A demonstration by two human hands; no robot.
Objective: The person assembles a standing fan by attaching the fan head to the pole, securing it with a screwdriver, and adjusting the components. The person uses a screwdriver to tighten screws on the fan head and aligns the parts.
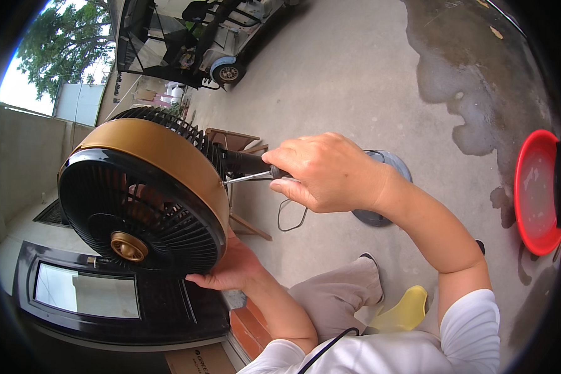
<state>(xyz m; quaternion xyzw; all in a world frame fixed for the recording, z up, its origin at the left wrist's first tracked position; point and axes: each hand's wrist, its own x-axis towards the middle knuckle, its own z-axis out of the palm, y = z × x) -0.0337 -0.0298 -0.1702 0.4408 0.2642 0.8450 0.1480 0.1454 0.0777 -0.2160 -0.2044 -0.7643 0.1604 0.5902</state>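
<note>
A black electric fan with a wide gold band [162,140] around its head fills the left of the view, its grille and gold centre cap facing the lower left. My left hand [234,265] grips the lower rim of the head, some fingers hidden behind it. In my right hand [330,168] is a screwdriver [249,177], its dark handle mostly covered by my fingers. The metal tip meets the edge of the gold band near a small hole or screw, too small to tell. Behind my right hand runs the black fan pole [243,163], toward a round dark base [374,218] on the floor.
A red basin [536,193] stands at the far right by a wet patch [442,75]. Near my legs is a yellow plastic piece [408,308]. A small wheeled vehicle [227,73], a wooden frame [252,227], a thin cable [293,229] and a black door [28,299] surround the fan.
</note>
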